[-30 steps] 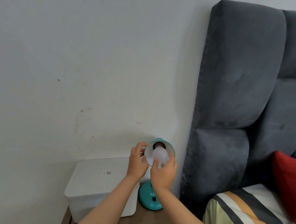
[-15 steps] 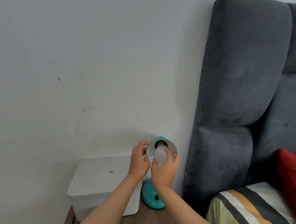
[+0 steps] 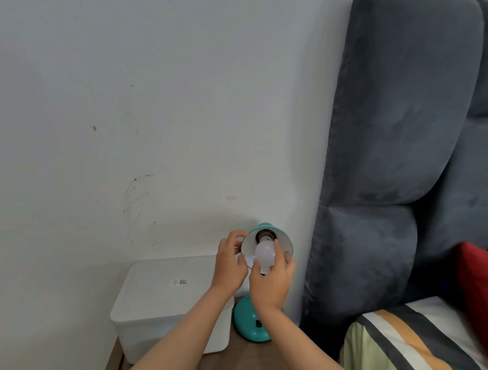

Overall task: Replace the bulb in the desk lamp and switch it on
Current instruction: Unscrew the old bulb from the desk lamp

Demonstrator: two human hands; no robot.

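White wall behind, right hand [image 3: 271,282] fingers curled around bulb [image 3: 264,252], left hand [image 3: 228,264] pinching lampshade [image 3: 283,242] rim

Home bedroom, padded grey headboard [image 3: 395,136], striped bedding [image 3: 403,351], red pillow [image 3: 477,287], bedside lamp [image 3: 254,324]

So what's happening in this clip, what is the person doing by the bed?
A person is working on a teal desk lamp. The left hand steadies the lamp shade at its rim, and the right hand holds a white bulb just in front of the socket. The bulb looks unlit and out of the socket.
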